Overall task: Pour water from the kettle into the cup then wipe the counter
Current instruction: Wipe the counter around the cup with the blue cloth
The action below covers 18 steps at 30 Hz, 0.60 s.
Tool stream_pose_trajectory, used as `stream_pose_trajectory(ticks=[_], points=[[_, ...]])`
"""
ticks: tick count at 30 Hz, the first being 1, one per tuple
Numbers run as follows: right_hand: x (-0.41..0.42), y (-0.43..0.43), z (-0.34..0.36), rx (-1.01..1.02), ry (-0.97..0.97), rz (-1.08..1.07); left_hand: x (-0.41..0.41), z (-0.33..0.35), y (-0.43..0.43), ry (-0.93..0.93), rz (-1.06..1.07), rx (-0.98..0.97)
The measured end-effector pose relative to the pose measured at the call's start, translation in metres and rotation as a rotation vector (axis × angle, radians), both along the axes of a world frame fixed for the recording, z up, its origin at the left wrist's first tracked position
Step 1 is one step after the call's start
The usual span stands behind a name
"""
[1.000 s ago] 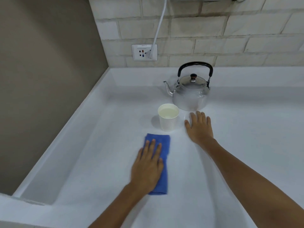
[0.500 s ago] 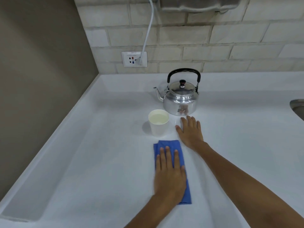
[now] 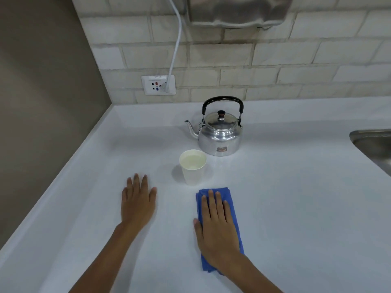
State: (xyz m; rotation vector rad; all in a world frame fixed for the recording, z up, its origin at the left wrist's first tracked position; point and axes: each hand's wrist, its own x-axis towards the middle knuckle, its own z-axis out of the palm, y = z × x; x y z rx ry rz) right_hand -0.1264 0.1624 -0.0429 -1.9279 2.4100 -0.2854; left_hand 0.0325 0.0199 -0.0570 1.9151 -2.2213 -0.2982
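A shiny metal kettle (image 3: 220,134) with a black handle stands at the back of the white counter (image 3: 296,208), spout pointing left. Just in front of it a white paper cup (image 3: 193,172) holds water nearly up to the rim. A folded blue cloth (image 3: 231,197) lies lengthwise just in front of the cup and slightly to its right. My right hand (image 3: 218,227) presses flat on the cloth and covers most of it. My left hand (image 3: 137,199) rests palm down on the bare counter, left of the cup, holding nothing.
A steel sink (image 3: 374,144) edges in at the right. On the brick back wall a white cable (image 3: 176,45) runs down to an outlet (image 3: 158,85), below a metal appliance (image 3: 239,11). A brown side wall (image 3: 42,102) borders the counter's left edge.
The cloth passed from my left hand to my right hand. My right hand left its spot by the kettle; my left hand moved left onto the bare counter. The view tilted up and right.
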Motion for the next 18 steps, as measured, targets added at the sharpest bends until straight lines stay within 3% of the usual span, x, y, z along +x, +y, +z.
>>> stream_pose_trajectory(ticks=[6, 12, 18], points=[[-0.054, 0.010, -0.004, -0.016, 0.062, -0.002, 0.005, -0.017, -0.007, -0.057, 0.008, -0.066], [-0.118, -0.051, -0.014, 0.035, 0.017, -0.128, 0.003, -0.020, -0.006, -0.118, 0.006, -0.073], [-0.100, -0.112, -0.012, 0.041, 0.077, 0.079, 0.005, -0.023, -0.008, -0.142, -0.004, -0.077]])
